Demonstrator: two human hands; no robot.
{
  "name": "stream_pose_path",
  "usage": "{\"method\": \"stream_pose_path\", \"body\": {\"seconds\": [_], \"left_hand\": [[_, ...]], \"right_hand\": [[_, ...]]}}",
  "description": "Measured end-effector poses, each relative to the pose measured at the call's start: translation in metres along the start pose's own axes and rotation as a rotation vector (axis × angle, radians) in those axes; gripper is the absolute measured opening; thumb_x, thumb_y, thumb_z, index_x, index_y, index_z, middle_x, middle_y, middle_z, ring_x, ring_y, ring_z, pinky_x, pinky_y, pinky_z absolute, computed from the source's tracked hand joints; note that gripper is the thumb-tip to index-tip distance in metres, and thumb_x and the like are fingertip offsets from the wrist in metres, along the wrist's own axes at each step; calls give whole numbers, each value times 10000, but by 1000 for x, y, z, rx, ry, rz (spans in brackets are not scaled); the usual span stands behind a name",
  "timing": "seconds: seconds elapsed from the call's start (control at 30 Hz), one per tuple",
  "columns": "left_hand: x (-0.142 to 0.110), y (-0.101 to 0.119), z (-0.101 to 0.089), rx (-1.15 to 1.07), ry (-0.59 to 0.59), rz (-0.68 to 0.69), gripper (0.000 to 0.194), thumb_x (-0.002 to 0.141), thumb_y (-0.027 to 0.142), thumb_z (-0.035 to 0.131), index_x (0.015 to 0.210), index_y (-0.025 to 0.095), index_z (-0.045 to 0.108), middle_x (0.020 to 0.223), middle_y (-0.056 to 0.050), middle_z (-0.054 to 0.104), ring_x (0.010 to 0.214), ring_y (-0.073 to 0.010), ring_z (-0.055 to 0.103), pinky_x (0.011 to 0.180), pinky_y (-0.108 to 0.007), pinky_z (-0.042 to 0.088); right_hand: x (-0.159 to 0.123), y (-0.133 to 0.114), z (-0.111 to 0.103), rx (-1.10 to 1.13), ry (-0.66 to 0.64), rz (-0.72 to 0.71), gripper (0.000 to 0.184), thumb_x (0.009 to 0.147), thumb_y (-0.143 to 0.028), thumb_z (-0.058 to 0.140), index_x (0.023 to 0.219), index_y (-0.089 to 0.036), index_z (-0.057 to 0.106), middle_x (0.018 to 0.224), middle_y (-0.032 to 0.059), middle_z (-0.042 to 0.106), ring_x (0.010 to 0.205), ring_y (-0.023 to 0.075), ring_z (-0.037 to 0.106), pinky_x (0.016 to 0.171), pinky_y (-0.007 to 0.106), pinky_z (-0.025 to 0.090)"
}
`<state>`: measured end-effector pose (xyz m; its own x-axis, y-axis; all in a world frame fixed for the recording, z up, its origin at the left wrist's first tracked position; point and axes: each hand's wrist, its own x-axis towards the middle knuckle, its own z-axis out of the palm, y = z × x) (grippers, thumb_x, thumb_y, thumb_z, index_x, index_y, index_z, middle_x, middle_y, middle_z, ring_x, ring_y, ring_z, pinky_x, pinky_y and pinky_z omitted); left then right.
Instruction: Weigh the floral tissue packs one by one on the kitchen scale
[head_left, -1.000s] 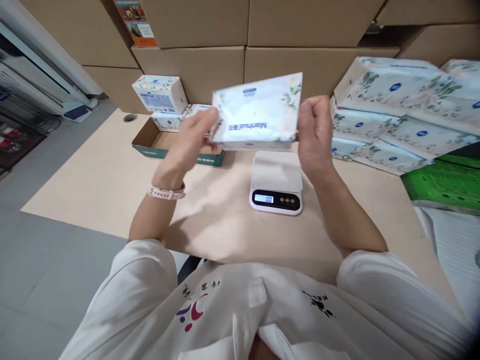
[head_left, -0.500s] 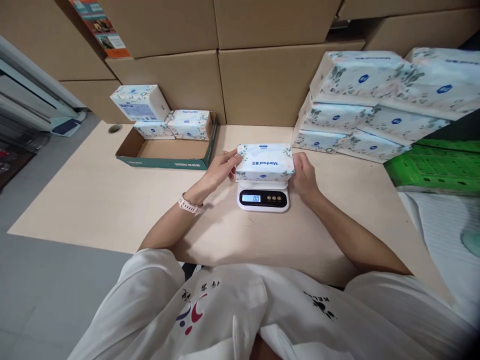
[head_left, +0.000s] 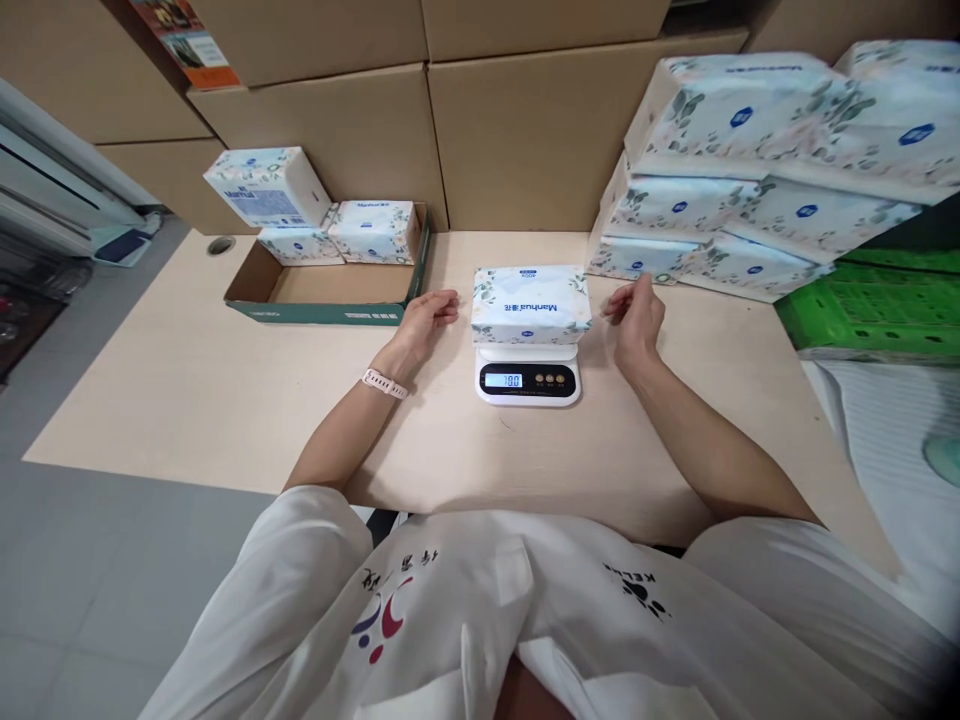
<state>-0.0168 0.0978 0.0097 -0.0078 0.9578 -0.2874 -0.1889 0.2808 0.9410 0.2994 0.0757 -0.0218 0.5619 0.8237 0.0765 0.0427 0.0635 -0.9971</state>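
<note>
A pack of tissues (head_left: 531, 305), white with a leaf print and blue lettering, rests on a white kitchen scale (head_left: 528, 398). The scale's display is lit and its digits have changed from zero. To the left of the pack, apart from it, is my left hand (head_left: 427, 318), empty, with loosely bent fingers and a light pink band on the wrist. My right hand (head_left: 637, 318) stays just off the pack's other side, fingers half curled and a little apart, holding nothing.
A green-sided cardboard tray (head_left: 322, 312) at the left back holds several tissue packs. More packs are stacked (head_left: 739, 120) at the right back, beside a green crate (head_left: 877, 300). Large cardboard boxes (head_left: 517, 150) form a wall behind the table (head_left: 225, 400).
Both hands have let go of the tissue pack and drawn apart sideways. The pack now sits on the scale, and the reading has risen from 0.0. The view has tilted slightly down.
</note>
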Motion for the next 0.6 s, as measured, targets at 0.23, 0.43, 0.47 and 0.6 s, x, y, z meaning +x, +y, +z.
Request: {"method": "stream_pose_path", "body": {"seconds": [0.23,0.43,0.47,0.6], "left_hand": [[-4,-2,1,14,7,42,61,854,91,736,824,121,780,856,-60,747,802,-111,676,861,-227,579],[-5,-3,1,24,6,54,121,864,69,689,813,122,785,872,-65,761,802,-106,682,876,-229,573],[-6,-4,0,32,6,55,117,861,72,692,813,124,786,874,-66,764,804,-107,683,880,-230,572],[-6,-4,0,51,-5,56,83,841,85,724,809,132,783,876,-68,770,819,-118,685,887,-235,573]], "right_hand": [[1,1,0,2,46,21,734,957,-894,406,608,-256,502,524,-19,512,522,124,482,561,317,361],[4,5,1,25,49,11,751,976,-866,437,594,-229,544,521,-26,527,510,104,516,543,261,402],[4,6,1,29,43,6,755,974,-871,432,593,-229,547,523,-25,528,510,103,519,545,260,411],[6,10,1,32,22,-2,758,959,-887,439,605,-227,556,539,-26,534,499,96,510,525,259,402]]}}
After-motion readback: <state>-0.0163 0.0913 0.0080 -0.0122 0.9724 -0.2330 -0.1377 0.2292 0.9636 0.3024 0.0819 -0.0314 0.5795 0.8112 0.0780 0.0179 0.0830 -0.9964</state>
